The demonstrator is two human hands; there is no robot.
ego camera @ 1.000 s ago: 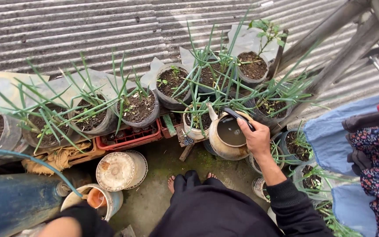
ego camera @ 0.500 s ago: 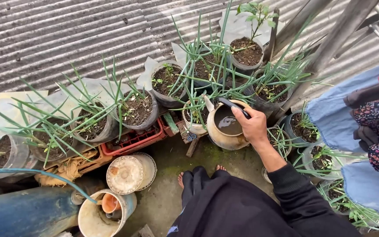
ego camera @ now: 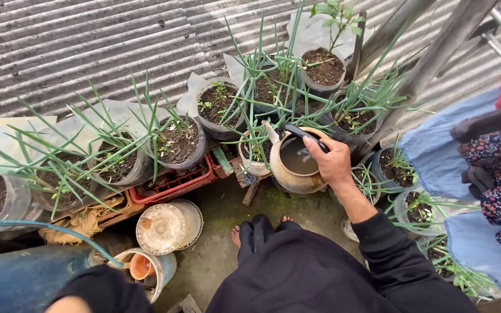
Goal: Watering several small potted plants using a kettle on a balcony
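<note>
Right now your right hand (ego camera: 333,162) has its fingers (ego camera: 314,144) wrapped shut around the dark handle (ego camera: 302,135) of the old brass-coloured kettle (ego camera: 294,165), which hangs over the row of pots with its spout (ego camera: 270,132) tipped toward the small pale pot (ego camera: 254,157) of green shoots. The kettle has no lid on, and murky water shows inside, reaching most of the way up, so by my reading you have plenty left to pour. No stream shows at the spout, and I cannot tell whether the small pot's soil is wet.

Judging by the soil, the dark pots (ego camera: 218,107) behind look damp rather than soaked, while the grey pots (ego camera: 178,145) standing over the red crate (ego camera: 172,182) to your left look drier; those seem yet to be done. The pots (ego camera: 389,165) by your right side, beside the hanging blue cloth (ego camera: 436,150), are too hidden by leaves to judge.

Your left hand is not in view; only a dark sleeve (ego camera: 102,290) shows at the bottom edge, near the bucket (ego camera: 149,269) and the blue hose (ego camera: 42,229).
</note>
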